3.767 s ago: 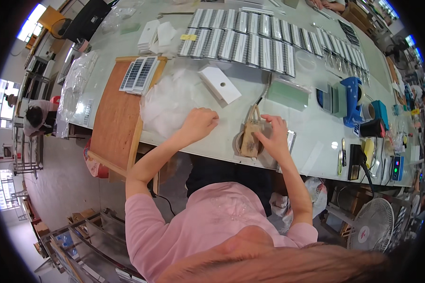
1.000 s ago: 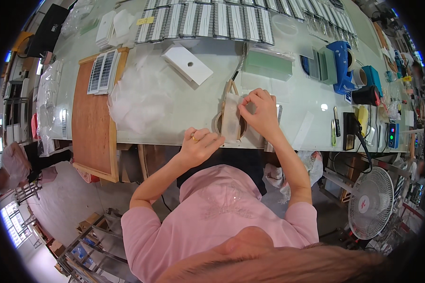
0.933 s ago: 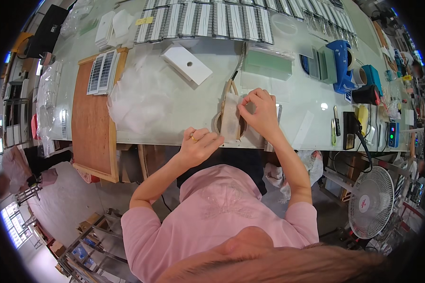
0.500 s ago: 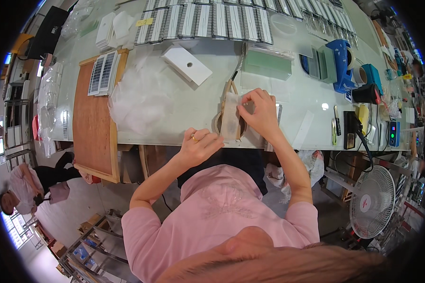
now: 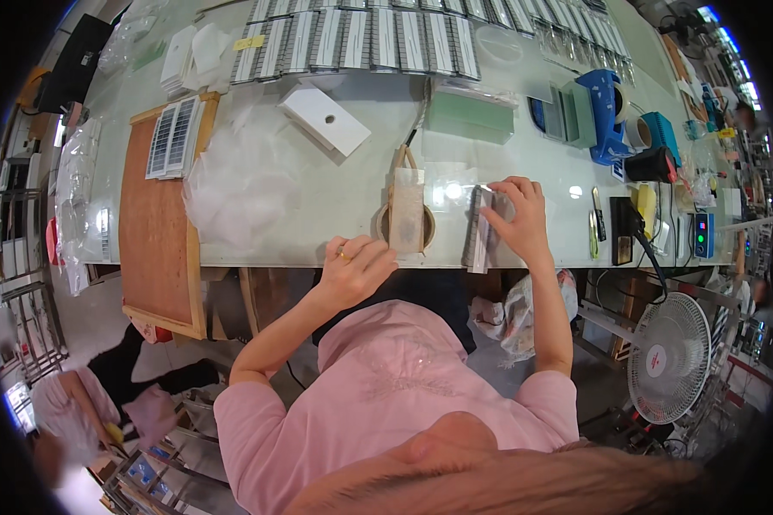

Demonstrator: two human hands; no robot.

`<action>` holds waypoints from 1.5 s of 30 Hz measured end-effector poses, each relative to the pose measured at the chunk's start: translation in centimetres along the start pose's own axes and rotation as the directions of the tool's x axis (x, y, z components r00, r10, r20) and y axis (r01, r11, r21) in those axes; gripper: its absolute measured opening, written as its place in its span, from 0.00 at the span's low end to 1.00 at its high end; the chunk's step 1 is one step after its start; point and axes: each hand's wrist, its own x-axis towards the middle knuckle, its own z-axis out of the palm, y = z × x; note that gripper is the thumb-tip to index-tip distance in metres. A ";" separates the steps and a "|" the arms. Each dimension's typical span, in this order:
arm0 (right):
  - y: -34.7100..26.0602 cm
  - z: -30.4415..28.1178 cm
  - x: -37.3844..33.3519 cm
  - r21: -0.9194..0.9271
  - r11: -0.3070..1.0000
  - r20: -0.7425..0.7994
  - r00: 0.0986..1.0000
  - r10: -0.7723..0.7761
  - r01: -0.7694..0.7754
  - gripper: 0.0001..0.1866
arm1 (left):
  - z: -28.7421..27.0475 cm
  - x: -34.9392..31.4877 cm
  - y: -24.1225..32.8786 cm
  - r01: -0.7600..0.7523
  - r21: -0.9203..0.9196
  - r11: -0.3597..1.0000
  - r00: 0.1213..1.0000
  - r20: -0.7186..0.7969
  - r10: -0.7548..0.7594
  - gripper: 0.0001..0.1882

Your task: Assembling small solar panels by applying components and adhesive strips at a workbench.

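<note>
My left hand (image 5: 358, 266), with a ring on one finger, is curled at the table's front edge. Its fingertips are beside the lower left corner of a narrow block covered with a pale translucent sheet (image 5: 407, 210); what they hold, if anything, is hidden. That block stands over a brown tape roll (image 5: 430, 227), with a wooden-looking loop at its far end. To the right, my right hand (image 5: 521, 216) has thumb and fingers apart at the far end of a narrow grey-and-white strip (image 5: 477, 236). The strip lies lengthwise at the front edge, and I cannot tell whether it is gripped.
Rows of grey-and-white strips (image 5: 361, 39) fill the back. A white box (image 5: 328, 118), thin white film (image 5: 240, 184) and a wooden board (image 5: 155, 232) lie left. A green block (image 5: 471, 116), blue tape dispenser (image 5: 605, 116) and fan (image 5: 674, 358) are right. Another person (image 5: 82, 403) is lower left.
My right hand has left the sheet-covered block and moved right to the grey-and-white strip. My left hand stays near the block's lower end. The other person has shifted position.
</note>
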 end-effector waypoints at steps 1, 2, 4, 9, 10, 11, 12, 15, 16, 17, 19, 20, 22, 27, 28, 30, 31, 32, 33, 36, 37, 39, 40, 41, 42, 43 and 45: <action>0.6 -0.2 -0.5 -0.015 1.000 0.046 0.999 0.019 -0.019 0.27 | -0.1 -0.2 0.3 0.000 -0.005 1.000 1.000 -0.003 0.000 0.15; 0.7 -0.2 -0.8 -0.021 0.999 0.044 0.999 0.025 -0.024 0.27 | 0.0 -0.5 0.6 0.004 -0.025 1.000 1.000 -0.004 -0.004 0.16; 0.7 -0.1 -1.4 -0.064 0.998 0.058 0.998 0.021 -0.018 0.32 | 0.0 -0.8 1.2 0.007 -0.047 0.999 1.000 -0.005 -0.007 0.16; 2.2 0.7 -1.7 -0.130 0.991 0.059 0.998 0.017 -0.009 0.36 | 0.0 -1.5 2.3 -0.024 -0.034 0.999 0.998 0.061 0.026 0.14; 2.4 0.8 -1.7 -0.152 0.988 0.036 0.999 0.014 -0.009 0.36 | 0.1 -1.6 2.4 -0.014 -0.026 1.000 0.997 0.077 0.016 0.13; 2.4 0.7 -1.7 -0.151 0.988 0.037 0.999 0.012 -0.006 0.36 | 0.2 -1.8 2.4 -0.012 -0.025 1.000 0.997 0.077 0.014 0.13; 2.3 0.6 -1.8 -0.152 0.988 0.028 1.000 -0.002 0.006 0.35 | 0.3 -2.0 2.4 -0.007 -0.018 1.000 0.996 0.086 0.009 0.13; 1.4 -0.1 -2.3 -0.188 0.981 0.025 0.998 -0.053 0.057 0.34 | 0.5 -2.4 2.4 0.002 -0.012 1.000 0.995 0.098 -0.001 0.12; 1.1 -0.1 -2.5 -0.222 0.971 0.031 0.996 -0.088 0.093 0.34 | 0.5 -2.5 2.4 0.004 -0.014 1.000 0.995 0.101 -0.002 0.12; 1.0 -0.1 -2.7 -0.225 0.970 0.030 0.996 -0.083 0.088 0.34 | 0.5 -2.6 2.4 0.001 -0.018 1.000 0.995 0.102 0.001 0.12; 0.8 0.1 -3.0 -0.270 0.957 0.019 0.994 -0.105 0.106 0.33 | 0.6 -2.5 2.3 -0.001 -0.020 1.000 0.996 0.092 0.003 0.11; 0.8 0.2 -3.1 -0.271 0.957 0.019 0.995 -0.102 0.104 0.33 | 0.5 -2.5 2.3 -0.002 -0.022 1.000 0.996 0.094 0.004 0.11; 0.7 0.4 -3.1 -0.270 0.958 0.011 0.996 -0.092 0.091 0.33 | 0.5 -2.5 2.3 -0.001 -0.025 1.000 0.995 0.103 0.004 0.11; 0.7 0.5 -2.9 -0.260 0.963 0.024 0.997 -0.067 0.071 0.37 | 0.2 -2.3 2.3 -0.012 -0.013 1.000 0.995 0.098 0.013 0.10; 0.7 0.5 -2.7 -0.256 0.965 0.016 0.999 -0.050 0.052 0.38 | 0.2 -2.3 2.4 -0.011 -0.016 1.000 0.995 0.095 0.013 0.10; 1.0 0.7 -2.2 -0.246 0.969 0.020 1.000 -0.024 0.029 0.39 | 0.3 -2.4 2.4 -0.011 -0.016 1.000 0.996 0.093 0.013 0.09; 1.2 0.8 -2.0 -0.236 0.972 0.024 1.000 0.000 0.006 0.41 | 0.3 -2.4 2.4 -0.011 -0.015 1.000 0.996 0.091 0.012 0.09; 1.6 0.9 -1.8 -0.236 0.972 0.023 1.000 0.000 0.005 0.41 | 0.3 -2.4 2.4 -0.012 -0.015 1.000 0.996 0.091 0.013 0.09; 2.1 1.1 -1.7 -0.228 0.974 0.023 1.000 0.016 -0.010 0.43 | 0.3 -2.4 2.4 -0.013 -0.016 1.000 0.995 0.095 0.015 0.09; 1.4 0.4 -1.4 -0.177 0.984 0.075 0.997 0.032 -0.018 0.48 | 0.4 -2.5 2.3 -0.012 -0.010 1.000 0.994 0.104 0.013 0.09; 1.0 0.2 -1.4 -0.135 0.991 0.124 0.992 0.035 -0.018 0.51 | 0.4 -2.6 2.3 -0.014 -0.006 1.000 0.994 0.109 0.014 0.09; 0.6 0.4 -2.0 -0.147 0.988 0.141 0.988 0.059 -0.038 0.53 | 0.4 -2.5 2.3 -0.014 -0.009 1.000 0.994 0.109 0.015 0.09; 0.6 0.5 -2.1 -0.158 0.986 0.158 0.984 0.080 -0.055 0.56 | 0.4 -2.5 2.3 -0.014 -0.009 1.000 0.994 0.108 0.015 0.09; 0.8 0.6 -2.2 -0.160 0.985 0.157 0.984 0.084 -0.059 0.56 | 0.4 -2.5 2.3 -0.016 -0.013 1.000 0.994 0.109 0.017 0.09; 1.0 0.8 -2.0 -0.157 0.984 0.146 0.984 0.105 -0.082 0.56 | 0.4 -2.6 2.3 -0.014 -0.010 1.000 0.994 0.106 0.015 0.09; 1.3 0.9 -1.8 -0.154 0.983 0.135 0.983 0.125 -0.104 0.57 | 0.4 -2.6 2.3 -0.011 -0.007 1.000 0.995 0.103 0.012 0.09; 2.0 1.4 -1.5 -0.156 0.982 0.118 0.985 0.126 -0.107 0.55 | 0.3 -2.5 2.3 -0.007 -0.019 1.000 0.994 0.112 0.009 0.10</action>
